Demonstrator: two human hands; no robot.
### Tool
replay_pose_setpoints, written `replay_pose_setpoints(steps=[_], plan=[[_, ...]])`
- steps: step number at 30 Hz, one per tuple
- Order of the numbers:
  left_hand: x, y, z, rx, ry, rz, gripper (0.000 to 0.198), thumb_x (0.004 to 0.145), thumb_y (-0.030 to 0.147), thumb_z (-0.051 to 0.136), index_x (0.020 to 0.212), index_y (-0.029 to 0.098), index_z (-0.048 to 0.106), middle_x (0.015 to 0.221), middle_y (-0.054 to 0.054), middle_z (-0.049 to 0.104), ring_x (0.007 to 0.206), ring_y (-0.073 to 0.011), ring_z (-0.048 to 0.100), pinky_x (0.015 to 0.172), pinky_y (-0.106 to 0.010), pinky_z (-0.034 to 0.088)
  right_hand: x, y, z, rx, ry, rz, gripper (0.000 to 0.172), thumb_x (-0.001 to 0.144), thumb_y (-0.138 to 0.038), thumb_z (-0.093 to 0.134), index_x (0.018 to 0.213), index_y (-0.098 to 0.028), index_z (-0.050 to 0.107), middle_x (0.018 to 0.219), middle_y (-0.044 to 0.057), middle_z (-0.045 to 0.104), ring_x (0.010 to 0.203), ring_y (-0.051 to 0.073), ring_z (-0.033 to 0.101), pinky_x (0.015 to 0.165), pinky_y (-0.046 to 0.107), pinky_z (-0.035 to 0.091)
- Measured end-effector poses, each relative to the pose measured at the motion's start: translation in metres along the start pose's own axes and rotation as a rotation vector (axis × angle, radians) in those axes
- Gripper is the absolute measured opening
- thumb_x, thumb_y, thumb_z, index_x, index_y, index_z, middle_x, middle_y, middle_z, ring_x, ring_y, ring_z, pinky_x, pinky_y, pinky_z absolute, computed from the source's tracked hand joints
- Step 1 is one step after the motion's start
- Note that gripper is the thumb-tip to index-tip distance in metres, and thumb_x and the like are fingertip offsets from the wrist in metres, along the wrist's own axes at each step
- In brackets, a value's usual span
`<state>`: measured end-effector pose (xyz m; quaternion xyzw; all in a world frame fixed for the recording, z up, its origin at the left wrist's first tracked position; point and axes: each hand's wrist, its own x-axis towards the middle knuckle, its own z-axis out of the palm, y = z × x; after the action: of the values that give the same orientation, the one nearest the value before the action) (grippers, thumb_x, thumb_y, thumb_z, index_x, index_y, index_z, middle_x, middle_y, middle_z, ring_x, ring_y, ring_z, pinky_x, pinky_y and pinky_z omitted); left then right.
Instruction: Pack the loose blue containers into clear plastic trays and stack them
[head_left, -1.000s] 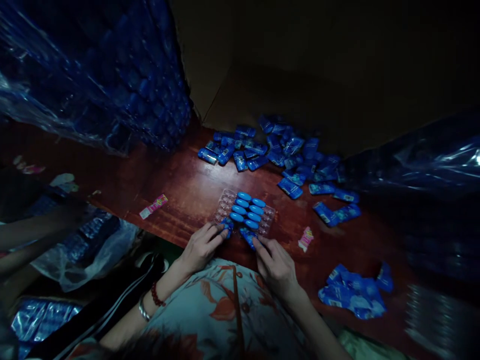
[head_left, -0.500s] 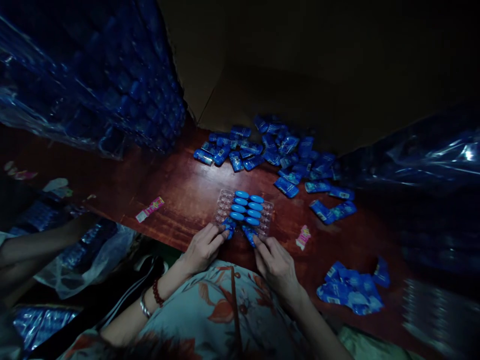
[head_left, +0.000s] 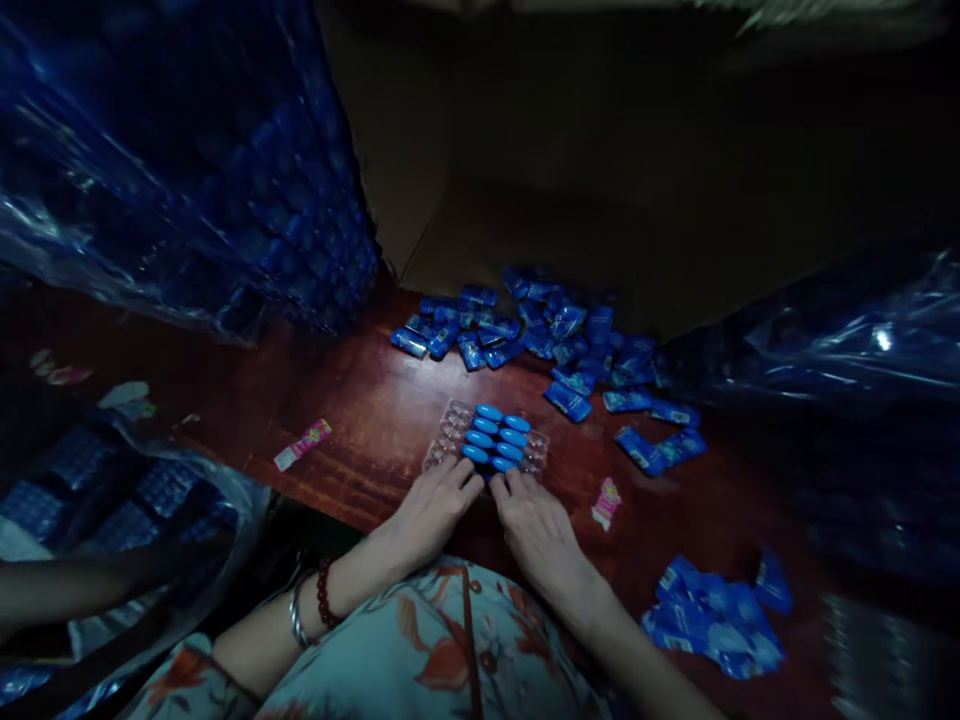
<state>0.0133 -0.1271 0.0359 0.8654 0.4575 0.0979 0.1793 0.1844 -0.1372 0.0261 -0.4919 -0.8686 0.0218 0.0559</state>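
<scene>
A clear plastic tray (head_left: 454, 425) with moulded rows lies on the table in front of me, and several glossy blue capsule-shaped pieces (head_left: 481, 440) sit in two columns along its middle. My left hand (head_left: 442, 500) bends over the tray's near left part, its fingers curled down and together. Close beside it, my right hand (head_left: 529, 510) has its bent fingertips at the near end of the right column. A little dark blue shows between the two hands. Whatever lies under the fingertips is hidden by them.
Behind the tray lies a loose heap of blue packets (head_left: 555, 325); a smaller pile (head_left: 716, 620) is at the near right. Plastic-wrapped blue stacks (head_left: 300, 220) rise at left and right. Pink wrappers (head_left: 302, 445) lie on the table (head_left: 360, 440). Another person's arm (head_left: 97, 590) reaches in at left.
Both hands have moved inward and over the tray's near end. The blue packets seen in the fingers before are now covered by the hands. The other person's arm has shifted lower.
</scene>
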Motion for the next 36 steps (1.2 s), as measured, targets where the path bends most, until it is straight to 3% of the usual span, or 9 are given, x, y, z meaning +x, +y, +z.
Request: replay_pose_setpoints(steps=[6, 13, 16, 19, 22, 25, 28, 32, 36], plan=[[0.004, -0.008, 0.005, 0.076, -0.061, 0.066, 0.019, 0.088, 0.009, 0.044, 0.100, 0.017, 0.057, 0.099, -0.007, 0.061, 0.092, -0.0192, 0.058, 0.076, -0.031, 0.051, 0.016, -0.010, -0.005, -0.134, 0.035, -0.089, 0.027, 0.070, 0.003, 0.046, 0.083, -0.016, 0.061, 0.070, 0.006, 0.058, 0.063, 0.019, 0.054, 0.053, 0.029, 0.043], [-0.010, -0.034, 0.015, 0.028, 0.457, 0.199, 0.029, 0.089, 0.019, 0.048, 0.117, 0.017, 0.055, 0.106, -0.012, 0.061, 0.090, -0.0188, 0.058, 0.073, -0.031, 0.051, 0.007, -0.003, -0.004, -0.136, 0.209, -0.097, 0.029, 0.088, -0.011, 0.043, 0.112, -0.016, 0.058, 0.078, 0.006, 0.063, 0.065, 0.016, 0.057, 0.058, 0.027, 0.044], [0.004, -0.060, 0.003, -0.129, 0.622, 0.016, 0.026, 0.089, 0.019, 0.048, 0.113, 0.019, 0.057, 0.102, -0.009, 0.059, 0.087, -0.0157, 0.058, 0.074, -0.028, 0.050, 0.006, 0.010, -0.019, -0.147, 0.292, -0.055, 0.027, 0.092, -0.021, 0.041, 0.115, -0.016, 0.057, 0.078, 0.006, 0.063, 0.064, 0.016, 0.056, 0.058, 0.028, 0.042], [0.036, -0.103, -0.013, -0.216, 0.725, -0.375, 0.027, 0.091, 0.024, 0.045, 0.116, 0.018, 0.055, 0.104, -0.009, 0.054, 0.089, -0.0160, 0.057, 0.078, -0.029, 0.050, 0.040, 0.027, -0.037, -0.148, 0.313, -0.079, 0.027, 0.089, -0.013, 0.042, 0.109, -0.017, 0.059, 0.081, 0.007, 0.063, 0.069, 0.017, 0.055, 0.061, 0.028, 0.041], [0.071, -0.144, -0.023, -0.201, 0.558, -0.601, 0.051, 0.081, 0.032, 0.062, 0.126, 0.014, 0.047, 0.114, -0.014, 0.048, 0.105, -0.0244, 0.052, 0.089, -0.037, 0.045, 0.108, 0.038, -0.040, -0.096, 0.164, -0.157, 0.030, 0.085, -0.007, 0.044, 0.106, -0.019, 0.060, 0.091, 0.007, 0.064, 0.085, 0.021, 0.055, 0.060, 0.028, 0.041], [0.094, -0.168, -0.024, -0.201, 0.358, -0.750, 0.059, 0.071, 0.036, 0.071, 0.120, 0.012, 0.049, 0.113, -0.015, 0.048, 0.109, -0.0290, 0.049, 0.090, -0.038, 0.042, 0.179, 0.036, -0.026, -0.018, 0.020, -0.244, 0.039, 0.083, -0.002, 0.040, 0.114, -0.019, 0.057, 0.111, 0.009, 0.060, 0.099, 0.023, 0.052, 0.068, 0.031, 0.044], [0.097, -0.174, -0.019, -0.215, 0.366, -0.776, 0.053, 0.068, 0.034, 0.074, 0.111, 0.012, 0.050, 0.107, -0.011, 0.050, 0.101, -0.0253, 0.052, 0.085, -0.034, 0.043, 0.223, 0.030, -0.006, 0.021, -0.020, -0.310, 0.034, 0.082, -0.001, 0.043, 0.106, -0.018, 0.060, 0.114, 0.009, 0.060, 0.098, 0.020, 0.053, 0.071, 0.029, 0.045], [0.071, -0.166, -0.011, -0.278, 0.476, -0.607, 0.026, 0.077, 0.033, 0.064, 0.090, 0.014, 0.052, 0.088, -0.003, 0.054, 0.081, -0.0174, 0.052, 0.076, -0.028, 0.043, 0.230, 0.034, 0.002, 0.172, -0.005, -0.336, 0.024, 0.086, -0.006, 0.041, 0.096, -0.015, 0.061, 0.101, 0.007, 0.064, 0.092, 0.015, 0.056, 0.074, 0.023, 0.045], [0.024, -0.139, -0.009, -0.433, 0.486, -0.491, 0.021, 0.085, 0.036, 0.052, 0.089, 0.015, 0.054, 0.082, -0.001, 0.057, 0.077, -0.0150, 0.052, 0.072, -0.026, 0.041, 0.176, 0.056, -0.021, 0.317, 0.125, -0.204, 0.028, 0.093, -0.018, 0.036, 0.116, -0.012, 0.053, 0.113, 0.009, 0.059, 0.103, 0.015, 0.055, 0.086, 0.026, 0.044]])
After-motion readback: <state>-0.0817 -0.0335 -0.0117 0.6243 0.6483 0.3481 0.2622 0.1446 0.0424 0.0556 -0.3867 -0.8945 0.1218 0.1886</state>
